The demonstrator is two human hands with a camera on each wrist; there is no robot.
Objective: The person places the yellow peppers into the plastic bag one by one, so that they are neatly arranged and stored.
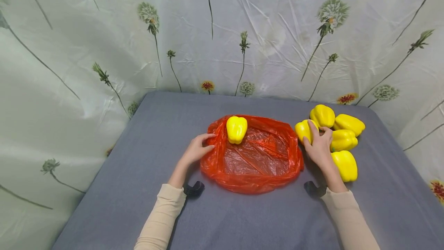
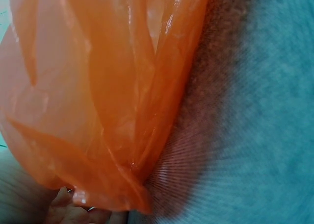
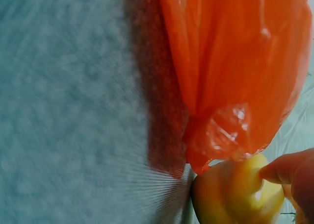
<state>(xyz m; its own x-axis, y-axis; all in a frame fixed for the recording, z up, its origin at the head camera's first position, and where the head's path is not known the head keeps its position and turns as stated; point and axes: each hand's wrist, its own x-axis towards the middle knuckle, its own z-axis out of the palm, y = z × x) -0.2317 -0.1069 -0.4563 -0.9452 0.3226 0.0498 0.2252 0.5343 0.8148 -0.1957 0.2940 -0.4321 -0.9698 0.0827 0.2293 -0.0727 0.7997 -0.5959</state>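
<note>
A red plastic bag lies on the table with its mouth spread wide and its rim folded outward. One yellow bell pepper is inside it, at the far left. My left hand is at the bag's left side, thumb and fingers spread apart with the tips right at the plastic; in the left wrist view the bag partly hides this hand. To the right of the bag, my right hand grips another yellow bell pepper between thumb and fingers, close to the bag's right edge.
Several more yellow bell peppers sit in a cluster at the right, beside and beyond my right hand. A grey cloth covers the table. Behind it hangs a pale curtain with a dandelion print.
</note>
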